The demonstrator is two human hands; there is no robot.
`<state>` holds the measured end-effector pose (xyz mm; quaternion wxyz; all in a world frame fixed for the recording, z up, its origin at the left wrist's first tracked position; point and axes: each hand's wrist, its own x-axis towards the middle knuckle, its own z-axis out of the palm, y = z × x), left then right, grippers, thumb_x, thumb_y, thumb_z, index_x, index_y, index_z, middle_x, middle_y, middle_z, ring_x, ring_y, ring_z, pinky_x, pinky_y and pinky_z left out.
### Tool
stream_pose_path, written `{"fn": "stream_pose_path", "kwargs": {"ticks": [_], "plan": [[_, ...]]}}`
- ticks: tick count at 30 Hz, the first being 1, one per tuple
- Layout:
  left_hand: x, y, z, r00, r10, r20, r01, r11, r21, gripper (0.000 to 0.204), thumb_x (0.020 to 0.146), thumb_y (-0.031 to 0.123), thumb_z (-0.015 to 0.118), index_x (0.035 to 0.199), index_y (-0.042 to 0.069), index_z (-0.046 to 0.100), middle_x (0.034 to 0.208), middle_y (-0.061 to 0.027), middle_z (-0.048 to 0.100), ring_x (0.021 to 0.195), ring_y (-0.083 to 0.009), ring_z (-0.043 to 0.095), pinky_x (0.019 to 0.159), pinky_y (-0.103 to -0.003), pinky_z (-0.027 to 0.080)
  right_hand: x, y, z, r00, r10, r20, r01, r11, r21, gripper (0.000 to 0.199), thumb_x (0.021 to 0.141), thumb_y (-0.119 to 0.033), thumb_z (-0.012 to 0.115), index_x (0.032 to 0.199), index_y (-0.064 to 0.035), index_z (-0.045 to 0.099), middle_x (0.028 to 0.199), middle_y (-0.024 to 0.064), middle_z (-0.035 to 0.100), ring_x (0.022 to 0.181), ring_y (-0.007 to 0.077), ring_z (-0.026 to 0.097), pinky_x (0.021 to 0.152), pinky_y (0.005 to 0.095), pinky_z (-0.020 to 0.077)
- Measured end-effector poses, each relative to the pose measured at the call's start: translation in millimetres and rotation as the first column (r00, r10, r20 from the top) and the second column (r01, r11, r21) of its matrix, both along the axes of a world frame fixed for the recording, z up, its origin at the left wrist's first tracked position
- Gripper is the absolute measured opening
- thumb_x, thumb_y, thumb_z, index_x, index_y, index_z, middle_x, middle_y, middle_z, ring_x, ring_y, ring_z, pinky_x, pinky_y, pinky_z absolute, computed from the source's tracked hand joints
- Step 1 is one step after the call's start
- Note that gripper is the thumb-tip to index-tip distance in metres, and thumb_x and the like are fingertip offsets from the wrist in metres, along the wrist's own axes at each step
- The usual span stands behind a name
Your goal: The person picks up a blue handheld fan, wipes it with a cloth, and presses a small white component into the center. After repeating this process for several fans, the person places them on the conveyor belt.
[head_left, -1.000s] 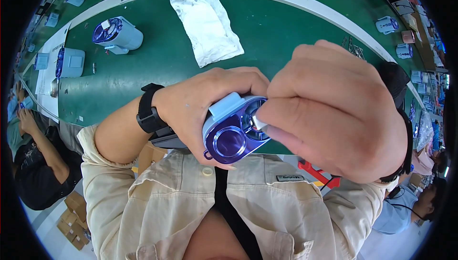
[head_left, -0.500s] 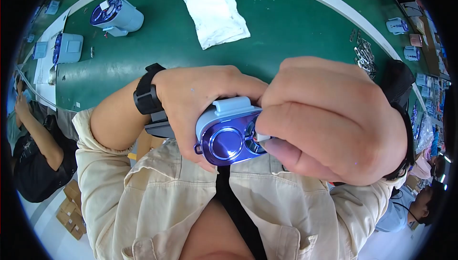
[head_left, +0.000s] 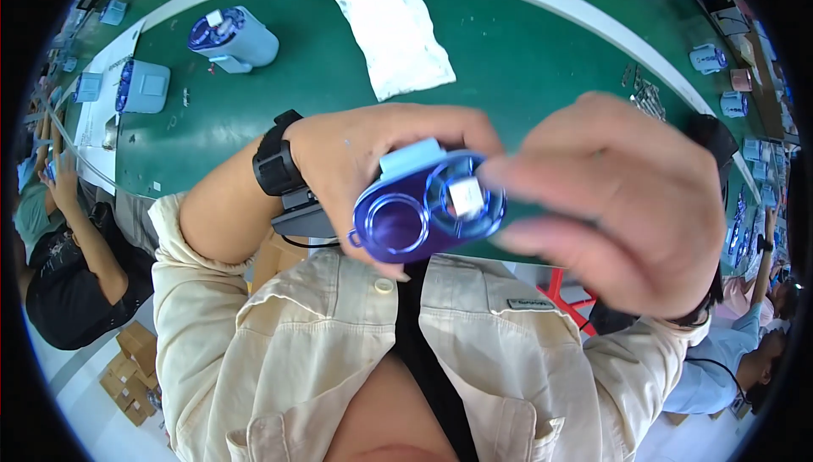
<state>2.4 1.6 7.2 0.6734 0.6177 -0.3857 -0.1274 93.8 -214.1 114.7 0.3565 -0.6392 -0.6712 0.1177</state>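
My left hand [head_left: 343,161] is wrapped round a small light blue plastic housing with a shiny violet-blue face [head_left: 391,225], held above the table's near edge. That face has a round ring on its left side and a round recess on its right. A small white square piece [head_left: 466,198] sits in the recess, slightly tilted. Just right of the housing is my right hand [head_left: 622,208], blurred by motion, its thumb and fingers apart with nothing visible between them. Whether its fingertips still touch the housing's rim, I cannot tell.
On the green table [head_left: 296,51] lies a crumpled white bag [head_left: 394,34]. Two similar housings stand at the left, one with a white piece on top [head_left: 246,38]. Small metal parts [head_left: 648,99] are heaped at the right. A person [head_left: 80,267] sits at the left, another [head_left: 720,360] at the right.
My right hand has drawn back to the right from the recess and its fingers have parted. The white piece now shows in the recess. The housing has tilted slightly in my left hand.
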Motion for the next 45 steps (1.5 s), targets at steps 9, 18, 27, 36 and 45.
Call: {"fn": "stream_pose_path", "kwargs": {"ticks": [9,18,27,36,45], "plan": [[9,-8,-10,0.834,0.506,0.222,-0.508,0.860,-0.050,0.089,0.054,0.015,0.096,0.127,0.010,0.044,0.121,-0.0158,0.052,0.117,-0.0279,0.052,0.097,-0.040,0.043,3,-18,-29,0.886,-0.371,-0.277,0.388,0.922,0.006,0.026,0.085,0.007,0.063,0.111,0.0050,0.065,0.103,0.0117,0.061,0.090,0.0157,0.057,0.078,0.0255,0.0447],[12,-6,-14,0.716,0.605,0.349,-0.631,0.775,-0.049,0.089,0.056,0.017,0.095,0.128,0.011,0.042,0.124,-0.0153,0.051,0.121,-0.0287,0.049,0.100,-0.041,0.041,-9,-3,-44,0.906,-0.313,-0.284,0.345,0.936,0.071,0.035,0.083,-0.001,0.069,0.117,0.0031,0.062,0.111,0.0124,0.059,0.097,0.0175,0.056,0.083,0.0278,0.0455],[9,-9,-18,0.678,0.670,0.302,-0.681,0.728,-0.086,0.078,0.059,0.021,0.090,0.124,0.012,0.048,0.119,-0.0093,0.053,0.108,-0.0263,0.055,0.095,-0.036,0.045,-25,23,-60,0.850,-0.236,-0.472,0.331,0.935,0.129,0.065,0.082,-0.010,0.074,0.139,0.0001,0.045,0.136,0.0142,0.044,0.124,0.0243,0.049,0.097,0.0329,0.0446],[8,-12,-17,0.659,0.687,0.305,-0.700,0.709,-0.086,0.077,0.061,0.020,0.090,0.124,0.013,0.047,0.120,-0.0097,0.052,0.109,-0.0269,0.055,0.094,-0.037,0.045,-29,30,-72,0.711,-0.219,-0.668,0.335,0.941,0.048,0.067,0.087,-0.009,0.069,0.145,0.0013,0.037,0.136,0.0118,0.048,0.123,0.0182,0.050,0.101,0.0347,0.0444],[10,-13,-19,0.672,0.665,0.326,-0.681,0.728,-0.081,0.076,0.059,0.020,0.090,0.121,0.013,0.047,0.115,-0.0089,0.052,0.105,-0.0258,0.055,0.090,-0.036,0.046,-27,26,-58,0.751,-0.264,-0.605,0.348,0.937,0.023,0.059,0.087,-0.003,0.065,0.142,0.0011,0.044,0.136,0.0125,0.051,0.116,0.0166,0.055,0.096,0.0312,0.0485]]}}
